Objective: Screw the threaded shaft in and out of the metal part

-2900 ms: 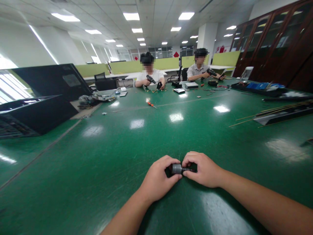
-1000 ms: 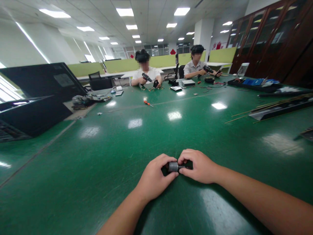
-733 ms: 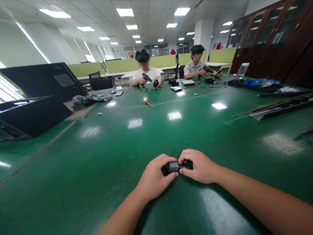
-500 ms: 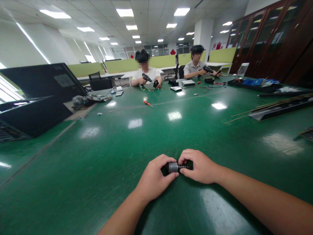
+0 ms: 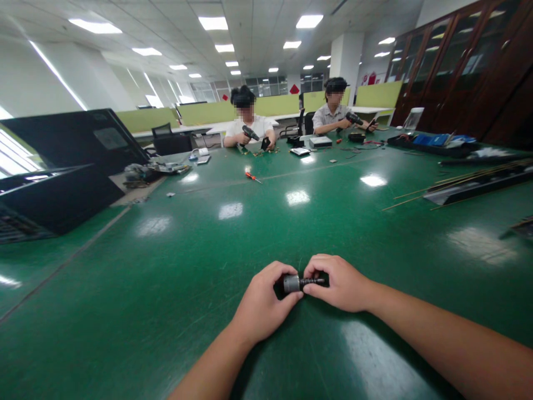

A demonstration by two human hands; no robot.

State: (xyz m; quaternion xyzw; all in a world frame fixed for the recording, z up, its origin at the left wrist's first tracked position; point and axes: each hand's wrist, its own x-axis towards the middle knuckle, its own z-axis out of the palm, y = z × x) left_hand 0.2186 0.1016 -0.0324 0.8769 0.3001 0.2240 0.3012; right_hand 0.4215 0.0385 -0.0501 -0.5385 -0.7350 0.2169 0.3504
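Between my hands, low over the green table, lies a short grey metal cylinder with a dark end on its left. A thin shaft with a spiral or spring around it sticks out of its right side; I cannot tell its exact kind. My left hand curls around the cylinder, thumb below and forefinger above. The fingers of my right hand close about the shaft where it meets the cylinder. My palms hide part of both ends.
A red-handled screwdriver lies mid-table. To the left stands an open black case beside loose parts. Two people sit opposite, each holding a power drill. Thin rods and a metal channel lie at right, below a blue-filled tray.
The grey cylinder and my left fingertips have shifted slightly left, and more of the spiral shaft shows. My right hand stays almost still.
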